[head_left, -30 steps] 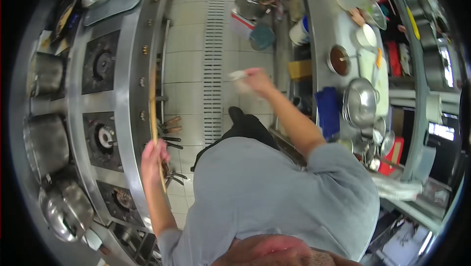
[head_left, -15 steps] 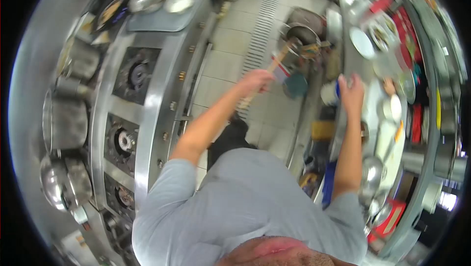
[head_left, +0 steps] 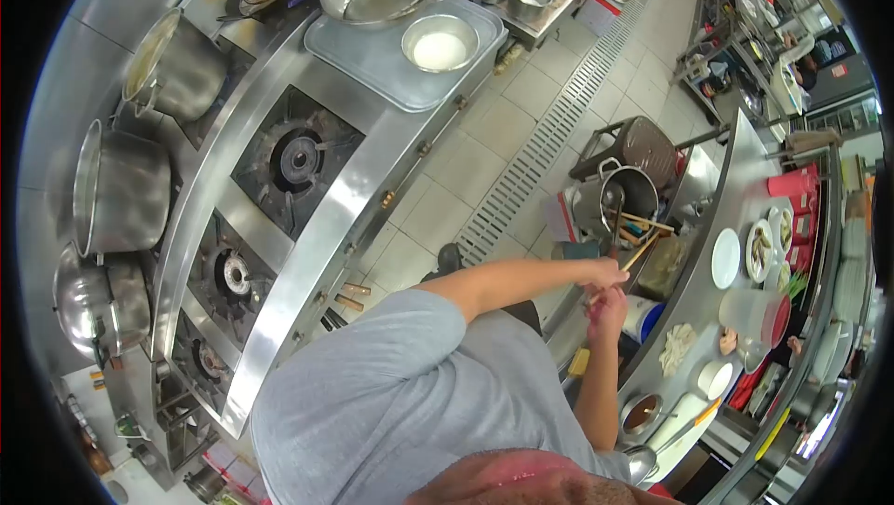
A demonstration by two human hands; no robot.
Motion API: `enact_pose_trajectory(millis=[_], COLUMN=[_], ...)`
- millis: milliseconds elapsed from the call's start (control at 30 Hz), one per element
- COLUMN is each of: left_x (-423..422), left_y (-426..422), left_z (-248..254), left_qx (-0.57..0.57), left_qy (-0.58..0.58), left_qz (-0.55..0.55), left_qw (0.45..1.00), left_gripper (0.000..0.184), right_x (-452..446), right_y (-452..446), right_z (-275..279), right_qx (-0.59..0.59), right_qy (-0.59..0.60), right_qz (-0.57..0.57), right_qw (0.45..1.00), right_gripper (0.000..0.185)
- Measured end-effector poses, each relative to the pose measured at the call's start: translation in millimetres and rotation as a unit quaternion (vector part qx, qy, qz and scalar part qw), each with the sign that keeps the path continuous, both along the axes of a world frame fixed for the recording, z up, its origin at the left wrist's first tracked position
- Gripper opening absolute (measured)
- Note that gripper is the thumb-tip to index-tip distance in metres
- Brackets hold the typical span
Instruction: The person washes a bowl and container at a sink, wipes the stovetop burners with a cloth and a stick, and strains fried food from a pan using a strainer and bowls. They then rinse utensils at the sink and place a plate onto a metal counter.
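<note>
Both my hands meet in front of me over the gap beside the right-hand counter. My left hand (head_left: 605, 273) is closed around a long, thin wooden stick (head_left: 643, 252), whose upper part slants up to the right. Just below, my right hand (head_left: 607, 313) is also closed, near the stick's lower end; its grip is partly hidden. Beyond the hands stands a deep metal pot (head_left: 639, 194) with a ladle (head_left: 612, 197) in it. Other wooden handles lie close to the pot's near side. A white and blue bucket (head_left: 643, 316) is right of my right hand.
Along the left runs a steel gas range (head_left: 300, 158) with large stockpots (head_left: 121, 190) behind it. A grey tray (head_left: 349, 50) bears a bowl of white contents (head_left: 439, 44). Plates (head_left: 725, 258) and a crumpled cloth (head_left: 677, 348) lie on the right counter. A floor drain (head_left: 545, 142) runs ahead.
My view has swung, and my body has turned toward the right counter. My left hand has carried the stick rightward. My right hand, open over the counter before, has come to the stick.
</note>
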State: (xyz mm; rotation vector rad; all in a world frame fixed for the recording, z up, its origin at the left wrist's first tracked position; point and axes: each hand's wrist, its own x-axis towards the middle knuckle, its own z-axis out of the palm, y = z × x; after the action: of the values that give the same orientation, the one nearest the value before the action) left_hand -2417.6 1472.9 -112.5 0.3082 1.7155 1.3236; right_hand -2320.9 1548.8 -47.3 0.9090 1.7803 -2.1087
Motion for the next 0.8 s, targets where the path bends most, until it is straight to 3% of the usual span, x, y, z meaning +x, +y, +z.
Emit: enact_pose_trajectory(millis=[100, 133, 167, 233, 267, 333, 400, 567, 733, 800], left_x=[-26, -37, -47, -81, -97, -129, -154, -222, -175, -155], left_y=[-67, -102, -154, -241, -283, -368, -417, -495, -497, -491], left_z=[21, 16, 27, 41, 34, 80, 116, 100, 164, 177], left_qx=[0.062, 0.158, 0.277, 0.362, 0.411, 0.495, 0.534, 0.478, 0.510, 0.468], left_qy=[-0.047, -0.171, -0.207, -0.210, -0.134, -0.139, -0.121, -0.063, -0.062, -0.018], left_qz=[0.059, 0.118, 0.148, 0.273, 0.331, 0.403, 0.482, 0.622, 0.613, 0.620], left_qw=[0.995, 0.965, 0.927, 0.866, 0.839, 0.757, 0.685, 0.617, 0.600, 0.629], left_gripper=[0.054, 0.051, 0.046, 0.049, 0.062, 0.090, 0.091, 0.041, 0.023, 0.026], right_x=[-21, -29, -42, -68, -84, -122, -162, -257, -325, -347], right_y=[42, 63, 84, 132, 146, 158, 179, 232, 252, 251], right_z=[-10, -23, -37, -67, -74, -62, -68, -120, -145, -150], right_qx=[0.031, 0.030, 0.030, 0.094, 0.126, 0.178, 0.197, 0.278, 0.311, 0.318], right_qy=[-0.090, -0.112, -0.133, -0.164, -0.179, -0.215, -0.272, -0.333, -0.289, -0.277], right_qz=[0.035, 0.063, 0.095, 0.153, 0.181, 0.196, 0.227, 0.323, 0.461, 0.477], right_qw=[0.995, 0.991, 0.986, 0.970, 0.959, 0.940, 0.914, 0.841, 0.780, 0.771], right_gripper=[0.020, 0.019, 0.019, 0.023, 0.025, 0.021, 0.023, 0.022, 0.012, 0.010])
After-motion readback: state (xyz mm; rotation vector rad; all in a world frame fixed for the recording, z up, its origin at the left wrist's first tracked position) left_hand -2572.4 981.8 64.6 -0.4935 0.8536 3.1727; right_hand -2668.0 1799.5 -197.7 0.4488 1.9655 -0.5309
